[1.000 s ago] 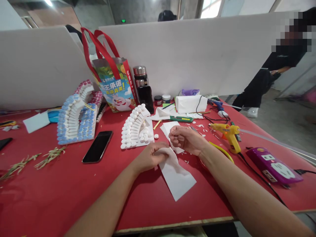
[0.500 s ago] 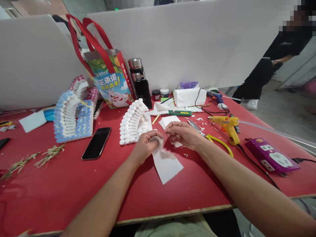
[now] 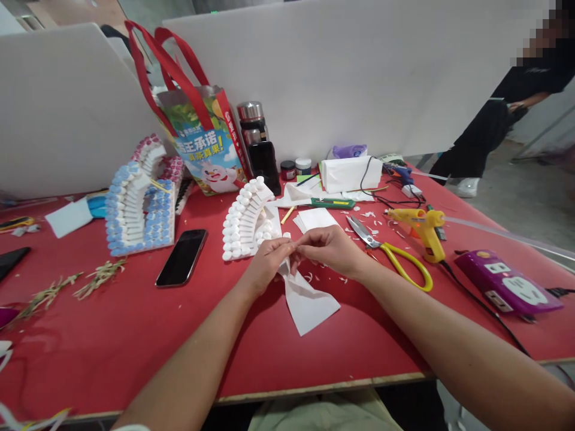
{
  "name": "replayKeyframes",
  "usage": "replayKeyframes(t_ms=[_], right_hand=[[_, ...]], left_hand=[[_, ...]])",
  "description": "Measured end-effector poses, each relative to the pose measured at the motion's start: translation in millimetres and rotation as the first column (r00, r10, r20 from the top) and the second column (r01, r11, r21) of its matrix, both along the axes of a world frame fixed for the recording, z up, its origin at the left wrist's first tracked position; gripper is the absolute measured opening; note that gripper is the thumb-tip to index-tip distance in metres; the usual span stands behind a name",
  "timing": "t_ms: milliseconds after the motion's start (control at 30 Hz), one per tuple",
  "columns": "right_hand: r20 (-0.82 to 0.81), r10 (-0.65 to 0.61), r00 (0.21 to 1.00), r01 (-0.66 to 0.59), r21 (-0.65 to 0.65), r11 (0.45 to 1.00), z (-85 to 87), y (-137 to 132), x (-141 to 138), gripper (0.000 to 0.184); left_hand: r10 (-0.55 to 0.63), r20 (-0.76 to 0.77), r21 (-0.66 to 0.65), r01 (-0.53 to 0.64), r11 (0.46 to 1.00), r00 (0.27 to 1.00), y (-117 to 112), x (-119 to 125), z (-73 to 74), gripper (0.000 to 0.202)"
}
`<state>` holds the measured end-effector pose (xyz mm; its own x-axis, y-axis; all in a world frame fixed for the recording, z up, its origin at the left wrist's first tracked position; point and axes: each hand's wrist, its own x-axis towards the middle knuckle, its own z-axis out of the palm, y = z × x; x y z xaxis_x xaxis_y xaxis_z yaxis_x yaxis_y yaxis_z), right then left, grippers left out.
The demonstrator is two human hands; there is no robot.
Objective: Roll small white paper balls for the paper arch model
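Note:
My left hand (image 3: pixel 266 261) and my right hand (image 3: pixel 330 248) meet at the fingertips over the red table (image 3: pixel 112 335). Both pinch the top end of a white sheet (image 3: pixel 309 303) that hangs down and rests on the table. Just behind my hands stands a white arched model (image 3: pixel 245 221) made of small round-ended pieces. Yellow-handled scissors (image 3: pixel 390 254) lie to the right of my right hand. White scraps are scattered around it.
A black phone (image 3: pixel 182 257) lies left of my hands, beside a blue and pink arched model (image 3: pixel 139 203). A yellow glue gun (image 3: pixel 424 230), a purple power strip (image 3: pixel 507 287), a red-handled bag (image 3: pixel 202 140), a flask (image 3: pixel 256 143) and white partitions (image 3: pixel 359 78) ring the table. A person stands at the far right.
My hands came together: the right hand moved left and took hold of the sheet's top end with the left. The view shifted slightly, and the scissors now show in full.

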<state>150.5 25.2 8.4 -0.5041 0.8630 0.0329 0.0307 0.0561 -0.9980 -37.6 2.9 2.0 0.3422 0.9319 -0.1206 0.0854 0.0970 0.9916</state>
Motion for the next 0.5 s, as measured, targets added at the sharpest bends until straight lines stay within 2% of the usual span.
replayKeyframes(t_ms=[200,400,500], right_hand=[[-0.086,-0.014,0.996,0.011,-0.031,0.999,2.7,-0.8,0.0,0.014],[-0.121,0.022,0.992,-0.048,-0.216,0.975,1.1,4.6,8.1,0.021],[-0.126,0.045,0.991,-0.07,-0.198,0.978,-0.4,5.0,7.0,0.017]], left_hand=[[-0.012,0.008,0.082,0.012,0.997,1.0,0.8,-1.5,0.5,0.031],[-0.033,-0.009,0.101,0.034,0.994,0.999,-3.2,-0.3,6.0,0.031],[-0.004,-0.037,0.141,0.009,0.99,0.999,-4.0,2.2,7.3,0.035]])
